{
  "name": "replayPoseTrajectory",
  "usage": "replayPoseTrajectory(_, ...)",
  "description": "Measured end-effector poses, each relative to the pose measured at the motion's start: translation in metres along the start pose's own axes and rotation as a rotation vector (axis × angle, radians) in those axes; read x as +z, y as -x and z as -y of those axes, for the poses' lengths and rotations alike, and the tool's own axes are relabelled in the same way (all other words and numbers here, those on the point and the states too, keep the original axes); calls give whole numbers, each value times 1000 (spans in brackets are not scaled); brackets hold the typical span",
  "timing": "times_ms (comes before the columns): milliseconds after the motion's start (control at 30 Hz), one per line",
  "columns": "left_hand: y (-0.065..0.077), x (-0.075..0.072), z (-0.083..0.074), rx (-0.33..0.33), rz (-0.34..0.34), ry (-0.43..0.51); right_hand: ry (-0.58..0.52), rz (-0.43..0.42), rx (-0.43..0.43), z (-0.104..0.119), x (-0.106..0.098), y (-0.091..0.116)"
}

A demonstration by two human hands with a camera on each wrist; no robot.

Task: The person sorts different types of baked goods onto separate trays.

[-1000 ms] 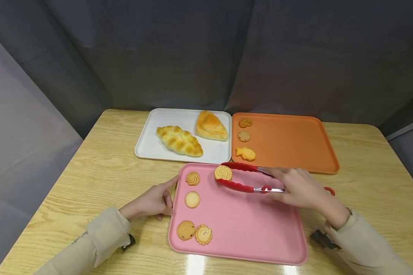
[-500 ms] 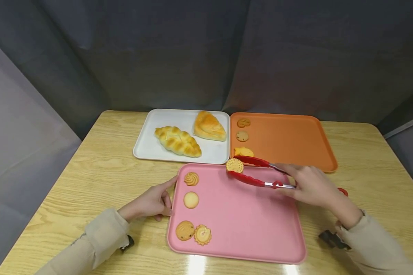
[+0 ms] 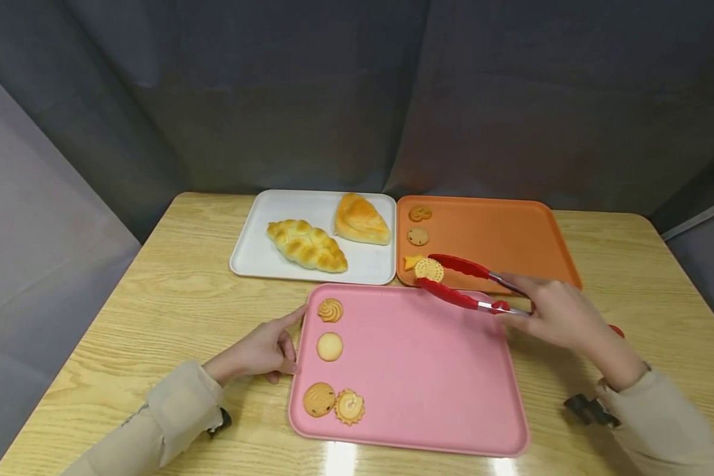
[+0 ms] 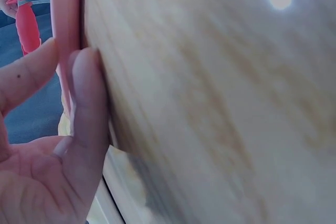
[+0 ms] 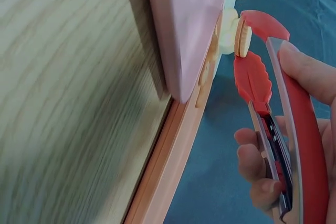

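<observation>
My right hand grips red-tipped metal tongs. Between their tips a round dotted biscuit is pinched; in the right wrist view the biscuit appears edge-on. It hangs over the front left corner of the orange tray, partly hiding a fish-shaped cracker. With extended index finger and thumb, my left hand touches the left rim of the pink tray. The pink tray bears a swirl cookie, a plain round cookie, a large brown cookie and a tart-like cookie.
Behind the pink tray, a white tray carries a braided bread and a triangular pastry. On the orange tray's left side lie a pretzel-shaped cookie and a chip cookie. A dark curtain hangs behind the wooden table.
My right hand has carried the biscuit in the tongs to the right and away from me, from over the pink tray to over the orange one. The left hand stays at the rim.
</observation>
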State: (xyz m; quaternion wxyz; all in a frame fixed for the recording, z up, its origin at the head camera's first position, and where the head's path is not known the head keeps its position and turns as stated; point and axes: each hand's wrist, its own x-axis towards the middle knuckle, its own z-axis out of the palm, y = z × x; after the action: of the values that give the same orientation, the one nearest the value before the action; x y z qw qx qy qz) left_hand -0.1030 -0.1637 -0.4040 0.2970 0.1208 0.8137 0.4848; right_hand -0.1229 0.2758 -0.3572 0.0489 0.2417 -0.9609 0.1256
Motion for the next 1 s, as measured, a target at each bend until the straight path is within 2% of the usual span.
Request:
replayPoseTrajectory(267, 1, 0, 1, 4, 2, 4, 12, -5, 53, -11, -4, 0)
replayPoseTrajectory(533, 1, 1, 0, 3, -7, -5, 25, -23, 68, -23, -10, -3)
replayPoseTrajectory(1000, 1, 1, -1, -5, -4, 5, 48, 17, 181, -42, -18, -19)
